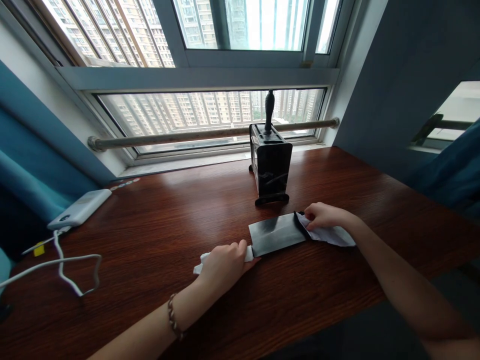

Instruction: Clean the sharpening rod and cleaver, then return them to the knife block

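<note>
My left hand (226,263) is closed around the handle end of a cleaver, with white tissue (201,262) showing under its fingers. The broad metal blade (275,234) lies nearly flat above the table and points to the right. My right hand (325,216) pinches a white cloth (333,236) at the far end of the blade. A dark strip (301,226) crosses the blade where the cloth meets it, and the blade's tip is hidden there. Behind the cleaver stands a black knife block (273,170), with one dark knife handle (269,111) sticking up from it.
The brown wooden table (180,210) runs up to the window. A white power bank (80,208) with a white cable (77,259) lies at the left, near a blue curtain (33,165). A metal rail (180,136) crosses in front of the window.
</note>
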Demonstrator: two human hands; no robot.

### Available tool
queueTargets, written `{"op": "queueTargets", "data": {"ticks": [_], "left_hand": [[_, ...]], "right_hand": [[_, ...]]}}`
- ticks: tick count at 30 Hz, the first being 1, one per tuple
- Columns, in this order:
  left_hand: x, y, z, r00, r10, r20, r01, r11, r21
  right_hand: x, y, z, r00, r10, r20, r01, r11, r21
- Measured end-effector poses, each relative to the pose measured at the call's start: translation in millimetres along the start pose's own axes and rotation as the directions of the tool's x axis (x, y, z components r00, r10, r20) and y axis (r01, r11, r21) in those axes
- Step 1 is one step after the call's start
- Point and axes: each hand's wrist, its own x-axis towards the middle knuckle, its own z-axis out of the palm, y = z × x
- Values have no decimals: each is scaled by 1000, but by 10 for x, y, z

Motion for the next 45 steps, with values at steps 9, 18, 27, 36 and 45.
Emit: {"op": "queueTargets", "data": {"ticks": [9,18,27,36,45], "left_hand": [[-9,-2,20,1000,-11,-11,11,1000,-1],[-11,11,-7,1000,-23,-7,23,1000,-13],[-7,-8,21,1000,-9,9,9,1000,-19],[-7,6,20,1000,-2,-31,2,1000,4],[-18,14,28,1000,-25,-16,25,1000,-12]], "right_hand": [[17,-120,74,992,-76,-98,79,997,18],[-39,-573,363,898,-288,-332,283,957,-65],[-150,-918,586,592,-752,-290,775,630,-48],[-74,-948,627,681,-653,-332,646,749,-148],[-56,-877,567,751,-522,-405,454,853,-257]]}}
